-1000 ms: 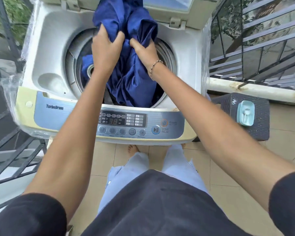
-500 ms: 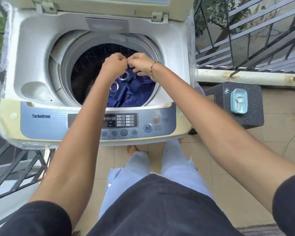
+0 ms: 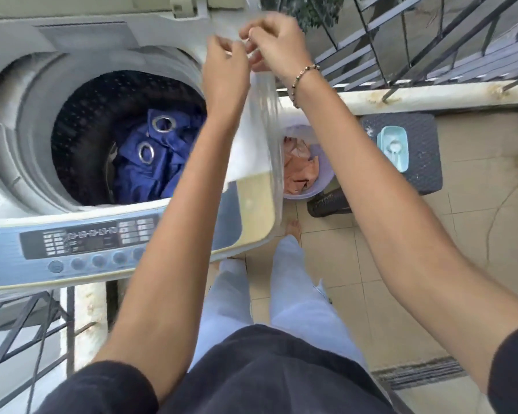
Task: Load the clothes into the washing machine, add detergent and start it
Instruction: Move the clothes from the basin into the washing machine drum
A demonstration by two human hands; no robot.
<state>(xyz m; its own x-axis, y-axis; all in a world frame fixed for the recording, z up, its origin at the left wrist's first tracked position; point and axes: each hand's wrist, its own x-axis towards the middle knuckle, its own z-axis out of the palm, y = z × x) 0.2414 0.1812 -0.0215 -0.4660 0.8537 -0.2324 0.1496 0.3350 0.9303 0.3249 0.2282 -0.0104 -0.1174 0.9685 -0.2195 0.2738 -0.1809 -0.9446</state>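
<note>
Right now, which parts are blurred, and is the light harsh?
Head view: the left hand and right hand smear with motion blur; the control panel is soft, its labels unreadable; the blue curtain in the drum is sharper; daylight is even, no hard shadows.

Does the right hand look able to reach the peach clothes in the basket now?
Probably yes: the basket stands open beside the washing machine, below the right hand, and nothing covers the peach clothes; bending seems needed.
</note>
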